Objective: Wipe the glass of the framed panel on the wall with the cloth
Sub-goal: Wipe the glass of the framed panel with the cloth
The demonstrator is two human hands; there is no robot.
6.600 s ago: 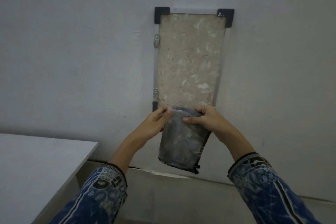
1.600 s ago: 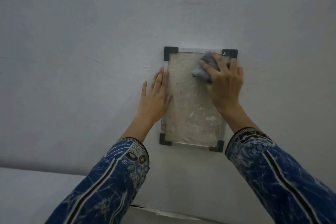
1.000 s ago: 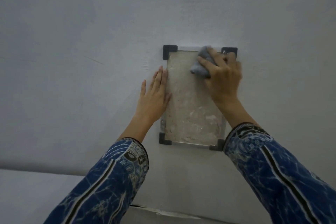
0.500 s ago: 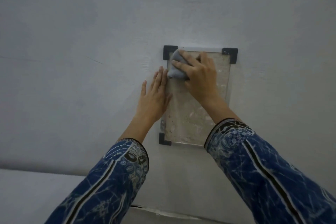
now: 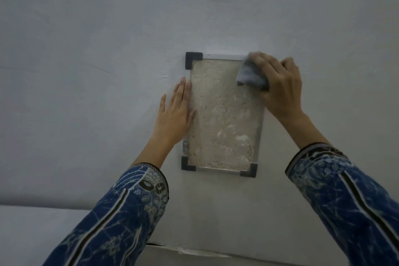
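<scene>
The framed panel (image 5: pixel 224 114) hangs on the pale wall (image 5: pixel 108 49). At the panel's upper right corner, the right hand (image 5: pixel 280 90) grips a bunched grey cloth (image 5: pixel 250 73), its fingers curled over it, and presses it to the glass. The cloth seems to overlap the top rail. The left hand (image 5: pixel 174 112) lies flat along the panel's left edge, fingers straight and together.

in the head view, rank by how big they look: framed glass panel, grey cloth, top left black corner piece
1. Framed glass panel with mottled beige backing.
2. Bunched grey cloth, partly hidden under the right hand.
3. Black top-left corner piece.
</scene>
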